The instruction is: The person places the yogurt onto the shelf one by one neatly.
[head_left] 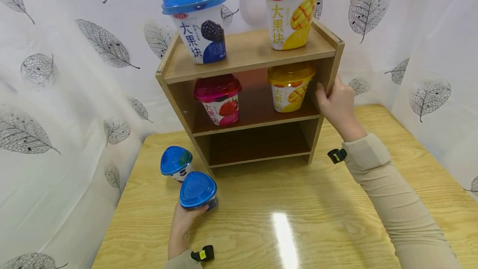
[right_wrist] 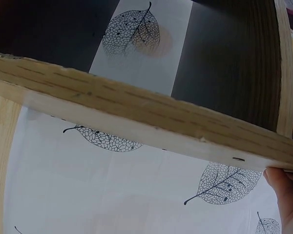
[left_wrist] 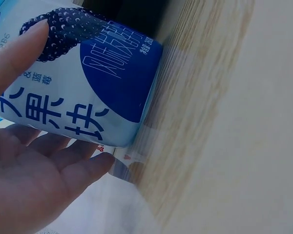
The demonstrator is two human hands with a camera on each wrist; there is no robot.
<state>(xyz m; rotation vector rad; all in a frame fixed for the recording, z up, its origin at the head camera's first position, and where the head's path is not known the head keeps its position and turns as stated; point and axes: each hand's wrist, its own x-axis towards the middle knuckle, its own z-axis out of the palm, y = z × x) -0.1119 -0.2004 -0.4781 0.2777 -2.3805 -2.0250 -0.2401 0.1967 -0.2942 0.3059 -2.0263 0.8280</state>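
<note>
My left hand [head_left: 184, 223] holds a blue-lidded yogurt cup [head_left: 198, 190] low over the wooden table. In the left wrist view, the thumb lies across the blackberry print of this yogurt cup [left_wrist: 117, 83], with the fingers on its other side. Close behind it stands a second blue-lidded yogurt cup [head_left: 176, 162], beside the foot of a small wooden shelf [head_left: 244, 128]. My right hand [head_left: 339, 102] grips the shelf's right side panel near the top; the right wrist view catches part of that hand [right_wrist: 288, 195] at the panel's edge [right_wrist: 136, 109].
On the shelf top stand a blackberry yogurt cup [head_left: 203, 32] and a yellow-lidded one [head_left: 291, 15]. The middle level bears a pink-lidded yogurt cup [head_left: 222, 105] and another yellow-lidded cup [head_left: 289, 90]. A leaf-patterned white curtain [head_left: 71, 82] surrounds the table [head_left: 261, 219].
</note>
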